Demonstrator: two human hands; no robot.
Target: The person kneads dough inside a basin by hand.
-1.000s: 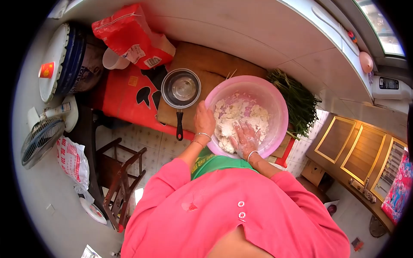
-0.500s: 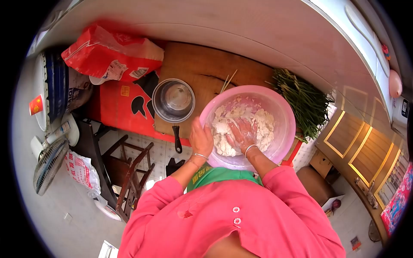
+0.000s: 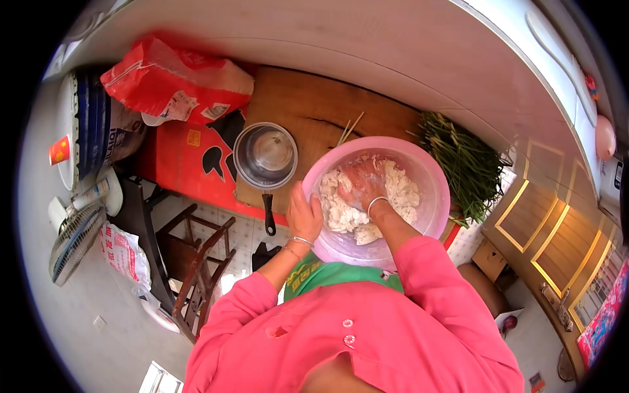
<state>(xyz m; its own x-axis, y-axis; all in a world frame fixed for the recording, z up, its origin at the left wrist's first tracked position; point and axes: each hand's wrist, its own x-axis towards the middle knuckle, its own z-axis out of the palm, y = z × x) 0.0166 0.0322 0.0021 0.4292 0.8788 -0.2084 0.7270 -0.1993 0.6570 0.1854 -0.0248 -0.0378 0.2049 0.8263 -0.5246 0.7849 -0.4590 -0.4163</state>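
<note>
A large pink plastic basin [image 3: 438, 216] holds crumbly white dough [image 3: 339, 213]. My left hand [image 3: 304, 215] grips the basin's left rim from outside, its fingers along the edge. Inside, my right hand [image 3: 362, 183] is pressed into the dough near the far wall, its floury fingers curled into the clumps and partly hidden by them. A metal saucepan [image 3: 265, 156] with a black handle stands just left of the basin. Two thin chopsticks [image 3: 350, 129] lie behind the basin's far rim.
A wooden board [image 3: 308, 98] lies under the pan and basin. Green chives [image 3: 462, 167] are heaped at the right. A red bag [image 3: 173, 82] stands at the back left. A wooden chair [image 3: 196, 255] and a fan [image 3: 77, 242] are to the left.
My right hand has moved toward the basin's far side, and its fingers have curled further into the dough. My left hand stays at the rim. The whole view has shifted slightly.
</note>
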